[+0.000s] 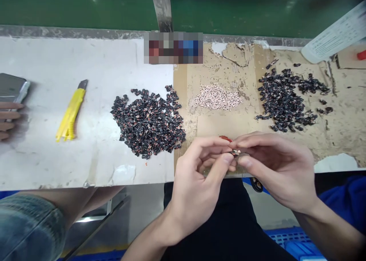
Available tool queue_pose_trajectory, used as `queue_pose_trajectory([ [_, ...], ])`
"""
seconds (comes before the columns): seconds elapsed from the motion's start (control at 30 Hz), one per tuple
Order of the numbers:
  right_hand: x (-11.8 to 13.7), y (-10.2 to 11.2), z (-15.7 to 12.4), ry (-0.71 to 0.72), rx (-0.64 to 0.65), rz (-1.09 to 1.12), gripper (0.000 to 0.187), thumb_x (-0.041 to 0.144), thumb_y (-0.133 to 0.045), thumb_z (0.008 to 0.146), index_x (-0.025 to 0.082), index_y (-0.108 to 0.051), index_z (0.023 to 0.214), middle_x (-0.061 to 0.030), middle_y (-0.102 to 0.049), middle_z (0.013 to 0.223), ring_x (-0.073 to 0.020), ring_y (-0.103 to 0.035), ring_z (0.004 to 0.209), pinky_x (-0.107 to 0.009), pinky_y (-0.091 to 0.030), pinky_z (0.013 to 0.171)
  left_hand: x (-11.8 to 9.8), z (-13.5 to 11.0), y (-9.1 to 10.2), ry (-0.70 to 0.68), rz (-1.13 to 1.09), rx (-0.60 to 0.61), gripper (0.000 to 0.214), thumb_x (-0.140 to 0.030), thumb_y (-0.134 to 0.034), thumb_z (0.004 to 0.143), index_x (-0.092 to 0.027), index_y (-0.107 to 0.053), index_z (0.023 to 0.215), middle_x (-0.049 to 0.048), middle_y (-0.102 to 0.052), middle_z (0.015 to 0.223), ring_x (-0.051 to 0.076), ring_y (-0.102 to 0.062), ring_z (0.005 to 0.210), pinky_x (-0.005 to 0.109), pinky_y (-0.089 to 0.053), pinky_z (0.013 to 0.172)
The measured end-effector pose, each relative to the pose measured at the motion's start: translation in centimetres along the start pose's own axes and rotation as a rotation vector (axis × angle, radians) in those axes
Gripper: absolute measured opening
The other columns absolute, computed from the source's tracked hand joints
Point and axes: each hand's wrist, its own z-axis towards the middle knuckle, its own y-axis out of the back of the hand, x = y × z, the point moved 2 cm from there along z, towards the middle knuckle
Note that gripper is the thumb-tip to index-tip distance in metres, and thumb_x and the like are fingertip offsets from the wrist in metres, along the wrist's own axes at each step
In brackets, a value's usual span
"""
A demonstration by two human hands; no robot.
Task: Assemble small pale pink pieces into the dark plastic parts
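Between my left hand [198,181] and my right hand [276,169], the fingertips pinch a small black piece with a pale tip [235,152]. A bit of red wire [225,139] shows just above the fingers. Directly ahead of my hands lies a pile of small pale pieces [217,97] on worn cardboard [217,127]. To its right is a heap of black pieces [281,99], and to its left a similar heap [148,123] lies on a white sheet [94,161]. Neither hand touches a heap.
A yellow utility knife [70,112] lies on the white sheet. At the far left, another person's hand [8,120] is near a phone [13,88]. A printed paper [334,34] sits at the back right. A green surface runs behind the table, and a blue crate [291,240] sits below it.
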Motion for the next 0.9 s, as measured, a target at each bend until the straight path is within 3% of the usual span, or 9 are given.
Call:
queue_pose_trajectory([
  [0.13, -0.1, -0.3, -0.2, 0.024, -0.049, 0.02, 0.045, -0.003, -0.082, 0.079, 0.033, -0.084, 0.106, 0.0055, -0.083, 0.097, -0.0096, -0.081, 0.081, -0.014, -0.066, 0.079, -0.4, 0.0, -0.4, 0.077, -0.115, -0.015, 0.018, -0.007, -0.069, 0.098, -0.023, -0.066, 0.105, -0.0047, -0.082, 0.093, 0.005, -0.079, 0.074, 0.011, -0.066, 0.073],
  [0.4, 0.0, 0.0, 0.4, 0.186, -0.027, -0.055, 0.037, 0.001, -0.085, 0.079, 0.031, -0.086, 0.101, 0.003, -0.085, 0.094, -0.0128, -0.081, 0.091, -0.019, -0.067, 0.084, -0.8, -0.2, -0.6, -0.006, -0.03, -0.048, 0.016, -0.01, -0.073, 0.098, -0.023, -0.066, 0.106, -0.0044, -0.082, 0.092, 0.007, -0.08, 0.075, 0.012, -0.067, 0.073],
  [0.67, -0.6, 0.3, 1.0, 0.238, 0.024, -0.044, 0.037, 0.003, -0.085, 0.081, 0.033, -0.086, 0.102, 0.0006, -0.085, 0.097, -0.0161, -0.081, 0.086, -0.025, -0.069, 0.074, -1.4, -0.5, -0.4, -0.222, 0.171, -0.025, 0.021, -0.005, -0.067, 0.1, -0.024, -0.064, 0.108, -0.0041, -0.079, 0.098, 0.007, -0.08, 0.077, 0.012, -0.068, 0.076],
  [0.9, -0.6, -0.3, 0.5, 0.195, -0.078, 0.032, 0.04, 0.003, -0.085, 0.08, 0.033, -0.085, 0.107, 0.0023, -0.086, 0.096, -0.0162, -0.082, 0.085, -0.024, -0.069, 0.075, -1.5, -0.9, -0.6, -0.432, 0.392, -0.107, 0.03, -0.005, -0.074, 0.096, -0.024, -0.064, 0.118, -0.004, -0.076, 0.108, 0.007, -0.08, 0.09, 0.008, -0.065, 0.083],
])
